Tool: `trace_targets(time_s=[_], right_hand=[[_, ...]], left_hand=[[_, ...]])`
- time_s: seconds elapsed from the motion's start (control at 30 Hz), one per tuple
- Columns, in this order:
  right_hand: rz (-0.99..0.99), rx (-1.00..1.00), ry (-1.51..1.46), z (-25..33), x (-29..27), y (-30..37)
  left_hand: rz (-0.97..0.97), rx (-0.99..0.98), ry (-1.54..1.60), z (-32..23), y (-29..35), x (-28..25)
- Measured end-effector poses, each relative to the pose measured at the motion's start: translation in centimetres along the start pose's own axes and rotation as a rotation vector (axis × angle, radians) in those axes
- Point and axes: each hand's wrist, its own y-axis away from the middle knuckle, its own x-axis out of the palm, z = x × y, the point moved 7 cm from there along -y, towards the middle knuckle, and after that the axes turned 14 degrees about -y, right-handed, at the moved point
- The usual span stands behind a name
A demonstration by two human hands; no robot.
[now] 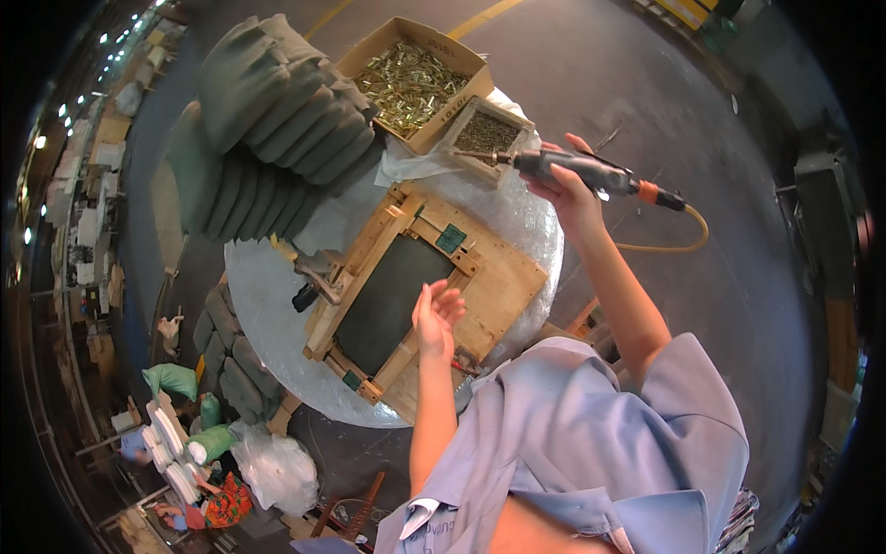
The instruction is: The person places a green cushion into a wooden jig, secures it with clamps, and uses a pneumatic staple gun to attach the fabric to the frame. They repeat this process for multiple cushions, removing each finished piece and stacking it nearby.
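My right hand (574,196) is wrapped round a black air screwdriver (591,171) with an orange collar and a yellow hose. Its bit points left, over the edge of a small wooden box (487,137) of little screws. Above the near part of a wooden frame jig (369,261) hovers my left hand (437,319), palm turned up and fingers loosely apart, with nothing visible in it. Within the jig lies a dark grey-green panel (392,295). Small green plates (450,238) sit on the jig's corners. The jig rests on a plywood board (506,275).
A round table (268,305) wrapped in clear film carries it all. Behind stands a cardboard box (476,81) of brass-coloured metal parts. Grey-green padded seats (277,102) are stacked at the left. Another hand tool (316,282) lies by the jig. A person (221,503) is at lower left.
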Motion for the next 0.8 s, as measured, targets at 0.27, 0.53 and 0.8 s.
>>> trace_targets(time_s=[0.27,0.53,0.8], right_hand=[[0.167,0.150,-0.016,1.6,3.5,10.8],[0.096,0.161,0.143,-1.0,0.1,18.5],[0.084,0.198,0.122,-0.3,-1.3,21.7]], left_hand=[[0.114,0.221,0.238,-11.3,1.0,9.8],[0.047,-0.015,0.421,0.1,-4.9,2.1],[0.304,0.121,0.572,0.4,-0.4,2.2]])
